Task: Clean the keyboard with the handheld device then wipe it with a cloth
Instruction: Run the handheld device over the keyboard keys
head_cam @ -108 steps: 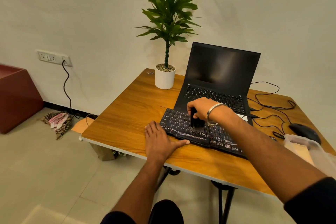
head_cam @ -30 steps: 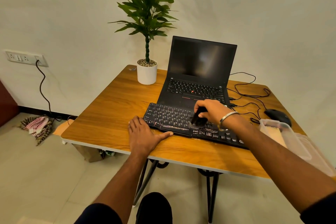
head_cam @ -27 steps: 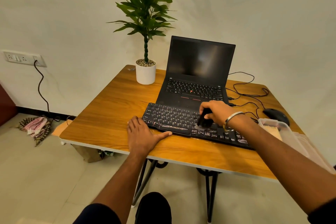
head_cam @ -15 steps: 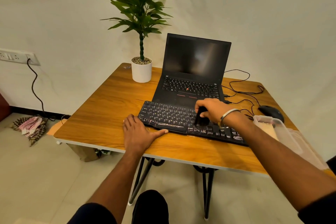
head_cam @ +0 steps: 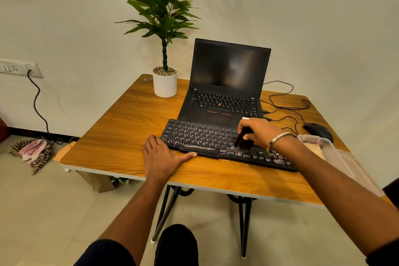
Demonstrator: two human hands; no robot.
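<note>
A black external keyboard (head_cam: 200, 138) lies across the wooden table (head_cam: 121, 136), in front of an open laptop (head_cam: 226, 84). My right hand (head_cam: 259, 130) grips a small black handheld brush (head_cam: 243, 141), whose bristles touch the keys right of the keyboard's middle. My left hand (head_cam: 163, 158) lies flat on the table at the keyboard's near left corner, thumb stretched along its front edge. No cloth is visible on the table.
A potted plant (head_cam: 165, 81) stands at the back left of the table. Cables (head_cam: 285, 106) and a black mouse (head_cam: 317, 130) lie at the right, beside a clear plastic box (head_cam: 323, 147). A checked rag (head_cam: 32, 151) lies on the floor.
My right hand has swept the brush rightward along the keyboard from its middle, with small back-and-forth strokes. My left hand stays flat at the left corner. The camera view has shifted.
</note>
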